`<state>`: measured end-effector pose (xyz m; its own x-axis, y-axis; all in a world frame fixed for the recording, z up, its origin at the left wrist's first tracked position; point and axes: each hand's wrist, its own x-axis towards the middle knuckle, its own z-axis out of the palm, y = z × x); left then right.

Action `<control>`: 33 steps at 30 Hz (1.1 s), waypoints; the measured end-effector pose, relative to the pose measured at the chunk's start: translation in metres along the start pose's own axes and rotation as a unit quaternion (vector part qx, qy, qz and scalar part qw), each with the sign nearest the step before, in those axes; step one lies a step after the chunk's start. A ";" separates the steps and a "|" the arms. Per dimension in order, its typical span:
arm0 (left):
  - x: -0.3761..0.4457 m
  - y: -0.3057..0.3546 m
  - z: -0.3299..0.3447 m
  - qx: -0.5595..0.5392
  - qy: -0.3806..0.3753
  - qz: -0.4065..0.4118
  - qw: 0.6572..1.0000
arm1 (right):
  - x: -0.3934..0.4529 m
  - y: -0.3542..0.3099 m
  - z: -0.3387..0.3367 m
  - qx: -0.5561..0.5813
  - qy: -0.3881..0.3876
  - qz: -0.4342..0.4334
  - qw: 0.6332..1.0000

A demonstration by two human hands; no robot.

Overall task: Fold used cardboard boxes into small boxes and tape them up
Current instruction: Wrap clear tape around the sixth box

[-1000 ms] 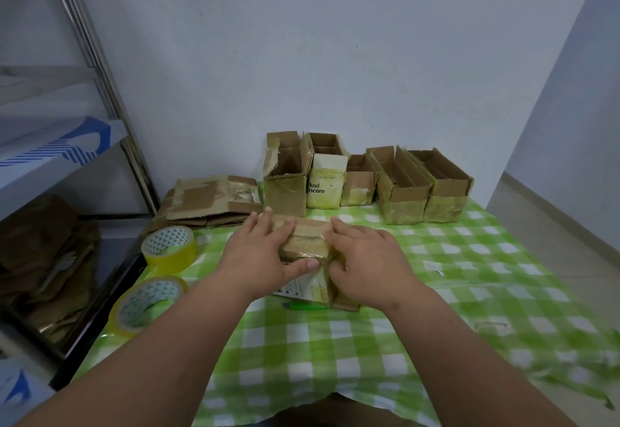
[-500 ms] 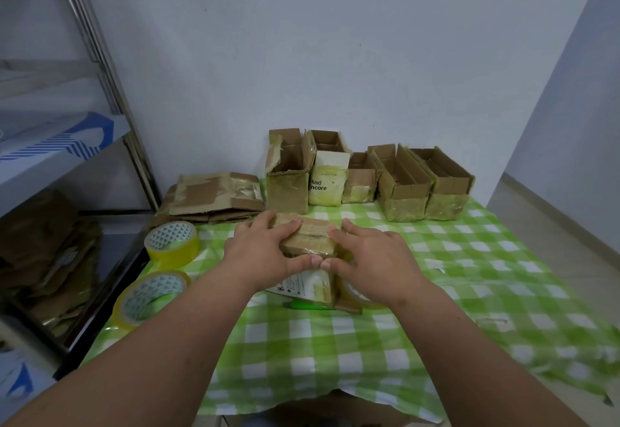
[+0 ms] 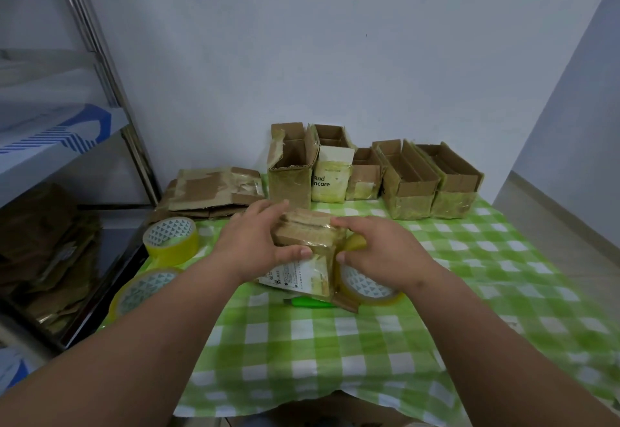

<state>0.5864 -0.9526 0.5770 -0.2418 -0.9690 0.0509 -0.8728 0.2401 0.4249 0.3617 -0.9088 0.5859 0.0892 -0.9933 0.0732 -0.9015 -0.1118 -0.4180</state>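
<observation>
A white-fronted box in the back row, at twelve o'clock, reads "And" above "ncare". The held box's white label shows "5070"; the rest is illegible.

There is 1 view only, from a wide-angle camera worn on the person's head. It looks forward and down across the worktop, which is covered in green-and-white check, toward the white wall at its far edge. Both forearms enter from the bottom corners and meet near the middle of the frame, so the left hand and right hand sit close to the lens. A metal shelf fills the left edge, and bare floor shows at the right. Straight lines bow near the borders.
</observation>
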 end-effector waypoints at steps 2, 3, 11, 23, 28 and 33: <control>0.002 -0.002 -0.006 -0.008 0.011 0.008 1.000 | 0.003 -0.007 -0.008 0.025 0.004 0.000 1.000; 0.004 -0.003 -0.009 0.002 0.011 0.012 1.000 | 0.004 -0.012 -0.013 0.034 0.000 0.002 0.999; -0.002 -0.008 -0.027 0.025 0.023 0.017 0.999 | 0.000 -0.047 -0.026 0.069 0.002 0.041 0.997; -0.036 -0.016 -0.006 -0.100 0.003 0.063 0.993 | -0.044 -0.072 0.022 0.297 0.008 0.064 0.953; -0.035 -0.017 0.004 -0.104 -0.019 0.041 0.994 | -0.057 -0.063 0.040 0.426 0.038 0.102 0.898; -0.021 0.000 0.006 -0.117 -0.019 0.014 0.993 | -0.067 -0.052 0.054 0.522 0.015 0.133 0.842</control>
<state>0.5888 -0.9323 0.5709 -0.2841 -0.9582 0.0332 -0.7438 0.2421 0.6229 0.4258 -0.8377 0.5539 -0.0816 -0.9878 -0.1326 -0.0232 0.1349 -0.9906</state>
